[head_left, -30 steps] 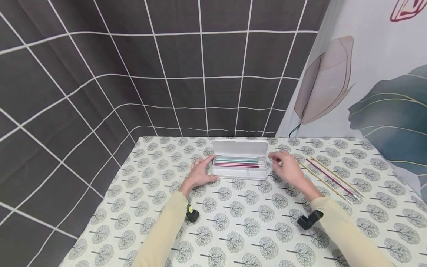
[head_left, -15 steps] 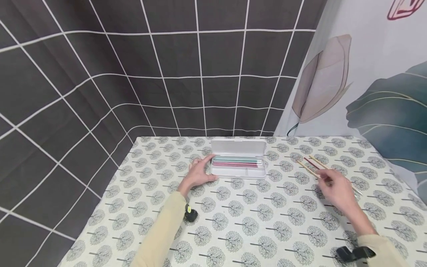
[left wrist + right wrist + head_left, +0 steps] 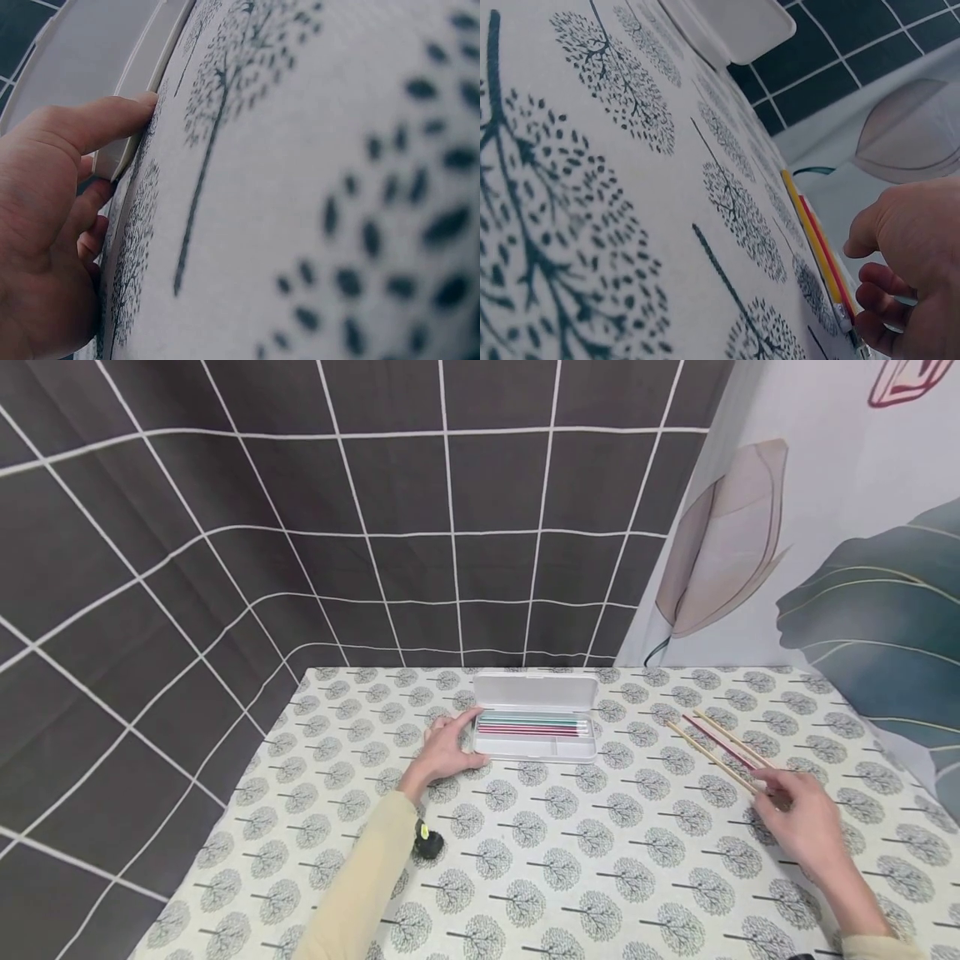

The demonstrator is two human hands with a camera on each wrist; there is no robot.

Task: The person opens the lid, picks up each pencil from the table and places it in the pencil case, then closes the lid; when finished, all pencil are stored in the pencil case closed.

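A white pencil case [image 3: 536, 693] lies on the table with its lid raised at the back; several teal and dark red pencils [image 3: 525, 729] lie side by side in its rear compartment. My left hand [image 3: 442, 756] holds the case's left end, thumb at the front edge and index finger at the back edge. In the left wrist view the thumb [image 3: 112, 124] presses the case's wall. Three loose pencils, two yellow ones [image 3: 705, 750] and a red one [image 3: 712, 735] between them, lie slanted at the right. My right hand [image 3: 806, 818] is at their near ends, thumb and fingers apart.
A white tablecloth [image 3: 525, 877] printed with trees covers the table. Behind it hangs a dark cloth [image 3: 405, 485] with a white grid, and at the right a pale leaf-patterned curtain [image 3: 750, 543]. The case's front compartments [image 3: 517, 748] hold nothing.
My right hand has moved from beside the case's right end, rightward and toward me, to the near ends of the loose pencils. My left hand stays on the case.
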